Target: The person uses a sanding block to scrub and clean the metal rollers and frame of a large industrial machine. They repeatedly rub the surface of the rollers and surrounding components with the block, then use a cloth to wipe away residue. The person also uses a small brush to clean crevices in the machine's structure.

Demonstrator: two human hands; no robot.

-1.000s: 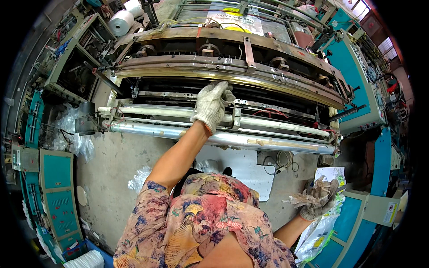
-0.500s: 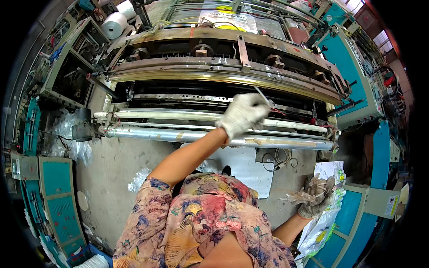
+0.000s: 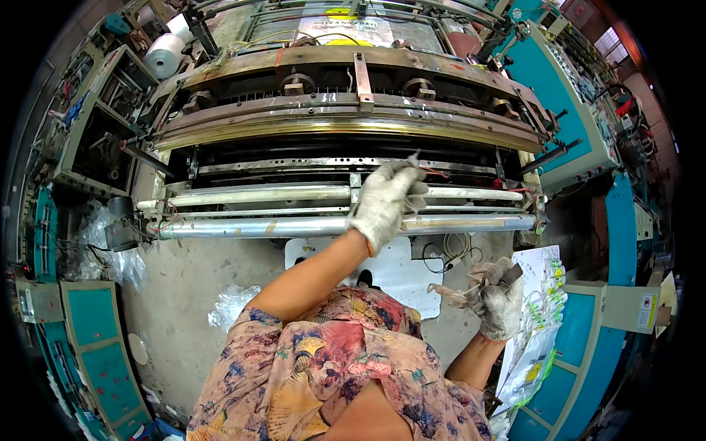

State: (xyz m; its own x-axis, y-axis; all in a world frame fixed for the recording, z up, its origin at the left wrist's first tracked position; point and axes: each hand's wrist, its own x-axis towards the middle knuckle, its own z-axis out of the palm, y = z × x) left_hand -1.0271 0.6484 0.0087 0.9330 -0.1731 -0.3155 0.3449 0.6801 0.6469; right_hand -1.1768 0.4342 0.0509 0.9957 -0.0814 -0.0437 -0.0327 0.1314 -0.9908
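My left hand, in a white knit glove, reaches over the front rollers of a wide machine. Its fingers are closed round a thin pale stick-like thing, whose tip points toward the dark gap under the brass-coloured bar. Most of the stick is hidden by the glove. To the right, my gloved right hand is closed on a crumpled grey-brown rag with a loose end hanging left. A small dark block-like piece shows at its fingertips; its kind is unclear.
A silver roller and a white roller cross in front of me. Printed plastic bags lie in a stack at right, beside teal cabinets. A cable and clear plastic scraps lie on the floor.
My right hand has come off the bag stack, moving left and forward with the rag. My left hand has shifted slightly left and lower. The whole view has shifted a little.
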